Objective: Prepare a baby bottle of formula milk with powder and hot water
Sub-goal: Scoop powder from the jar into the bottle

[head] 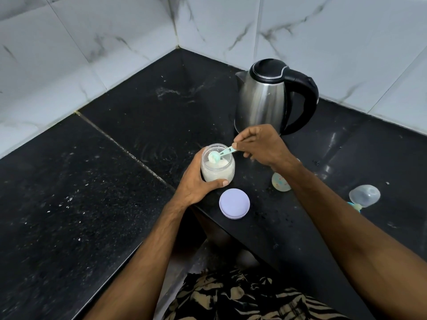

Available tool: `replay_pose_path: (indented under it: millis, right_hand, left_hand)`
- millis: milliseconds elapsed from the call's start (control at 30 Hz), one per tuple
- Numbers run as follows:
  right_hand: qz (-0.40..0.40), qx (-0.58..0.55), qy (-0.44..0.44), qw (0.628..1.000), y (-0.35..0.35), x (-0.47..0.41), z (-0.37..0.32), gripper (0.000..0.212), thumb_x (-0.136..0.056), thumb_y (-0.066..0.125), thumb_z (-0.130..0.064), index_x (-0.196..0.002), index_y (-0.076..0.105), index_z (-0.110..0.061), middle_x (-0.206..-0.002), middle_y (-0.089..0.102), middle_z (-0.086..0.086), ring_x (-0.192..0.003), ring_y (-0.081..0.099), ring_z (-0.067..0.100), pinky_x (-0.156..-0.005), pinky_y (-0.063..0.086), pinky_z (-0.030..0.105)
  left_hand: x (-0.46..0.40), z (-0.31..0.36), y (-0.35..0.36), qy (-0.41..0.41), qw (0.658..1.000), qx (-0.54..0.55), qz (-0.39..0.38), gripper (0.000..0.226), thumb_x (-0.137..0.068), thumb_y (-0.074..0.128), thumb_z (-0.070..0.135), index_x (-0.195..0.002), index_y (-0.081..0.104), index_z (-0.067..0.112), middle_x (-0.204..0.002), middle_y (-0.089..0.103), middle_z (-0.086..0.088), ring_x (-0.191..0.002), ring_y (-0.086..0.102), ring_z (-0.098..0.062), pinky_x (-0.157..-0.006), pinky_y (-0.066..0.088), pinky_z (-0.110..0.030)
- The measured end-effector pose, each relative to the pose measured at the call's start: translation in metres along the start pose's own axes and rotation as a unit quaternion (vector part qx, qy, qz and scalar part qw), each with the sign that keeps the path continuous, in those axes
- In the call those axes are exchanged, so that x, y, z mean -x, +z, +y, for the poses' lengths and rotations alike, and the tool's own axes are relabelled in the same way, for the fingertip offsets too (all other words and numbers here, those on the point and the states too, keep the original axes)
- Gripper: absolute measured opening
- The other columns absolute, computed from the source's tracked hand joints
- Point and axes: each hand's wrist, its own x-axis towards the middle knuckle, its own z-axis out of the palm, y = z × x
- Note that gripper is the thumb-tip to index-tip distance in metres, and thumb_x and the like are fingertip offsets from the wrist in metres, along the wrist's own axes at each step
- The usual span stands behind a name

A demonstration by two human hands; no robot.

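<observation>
Near the centre of the frame the left hand wraps around a clear jar of pale powder, fingers curled behind it and the thumb across its front near the base; the jar is open at the top and stands at the edge of the black table. Just right of it, the right hand pinches the handle of a light blue-green scoop between thumb and fingertips, the scoop's bowl sitting inside the jar's mouth just above the powder. A round lavender lid lies flat on the table just below the jar, apart from it. Behind the right hand, towards the upper right, a steel kettle with a black lid and handle stands upright. At the right wrist a pale bottle with coloured specks is partly hidden by the forearm. Further right, a clear domed cap rests on a teal and yellowish piece at the lower right.
</observation>
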Motion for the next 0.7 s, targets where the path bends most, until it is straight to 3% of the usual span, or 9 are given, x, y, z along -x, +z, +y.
replay_pose_path:
  millis: [133, 233, 333, 533, 700]
  right_hand:
    - [0.017, -0.017, 0.0, 1.0, -0.007, 0.002, -0.004, 0.006, -0.086, 0.075, -0.013, -0.088, 0.072, -0.009, -0.079, 0.076, 0.005, -0.054, 0.06, 0.006, -0.05, 0.048, 0.017]
    - [0.027, -0.024, -0.004, 0.999, -0.015, 0.003, -0.008, 0.006, -0.086, 0.075, -0.013, -0.083, 0.07, -0.015, -0.076, 0.074, 0.0, -0.052, 0.059, 0.003, -0.049, 0.047, 0.014]
    - [0.044, -0.044, -0.009, 0.998, -0.029, 0.007, -0.01, 0.008, -0.085, 0.075, -0.01, -0.081, 0.069, -0.014, -0.071, 0.071, -0.001, -0.052, 0.057, 0.005, -0.048, 0.048, 0.014]
    - [0.094, -0.067, -0.007, 0.993, -0.065, 0.017, 0.0, 0.005, -0.083, 0.077, -0.011, -0.083, 0.071, -0.011, -0.066, 0.07, -0.001, -0.052, 0.058, 0.005, -0.049, 0.048, 0.015]
    - [0.138, -0.074, 0.018, 0.988, -0.089, 0.029, 0.016, 0.007, -0.082, 0.078, -0.012, -0.085, 0.073, -0.011, -0.072, 0.072, 0.003, -0.052, 0.057, 0.007, -0.051, 0.049, 0.018]
  left_hand:
    - [-0.002, 0.008, -0.005, -0.004, 1.0, 0.003, 0.021, 0.122, -0.052, 0.082, 0.059, -0.154, 0.025, 0.025, -0.152, 0.041, 0.01, -0.137, 0.038, -0.002, -0.115, 0.032, -0.028]
    - [-0.005, 0.018, -0.008, 0.018, 0.999, 0.003, 0.049, 0.118, -0.055, 0.081, 0.061, -0.154, 0.027, 0.027, -0.157, 0.034, 0.008, -0.14, 0.035, -0.003, -0.108, 0.03, -0.017]
    - [-0.006, 0.032, -0.008, 0.058, 0.994, 0.0, 0.095, 0.106, -0.061, 0.084, 0.053, -0.151, 0.033, 0.028, -0.15, 0.039, 0.007, -0.132, 0.041, 0.0, -0.098, 0.032, -0.002]
    - [-0.008, 0.066, 0.009, 0.134, 0.984, 0.005, 0.118, 0.093, -0.069, 0.087, 0.036, -0.146, 0.038, 0.023, -0.144, 0.045, 0.003, -0.128, 0.045, -0.002, -0.1, 0.034, -0.007]
    - [-0.005, 0.086, 0.047, 0.166, 0.982, 0.021, 0.086, 0.087, -0.073, 0.087, 0.029, -0.145, 0.04, 0.017, -0.143, 0.047, 0.001, -0.13, 0.047, -0.009, -0.107, 0.038, -0.022]
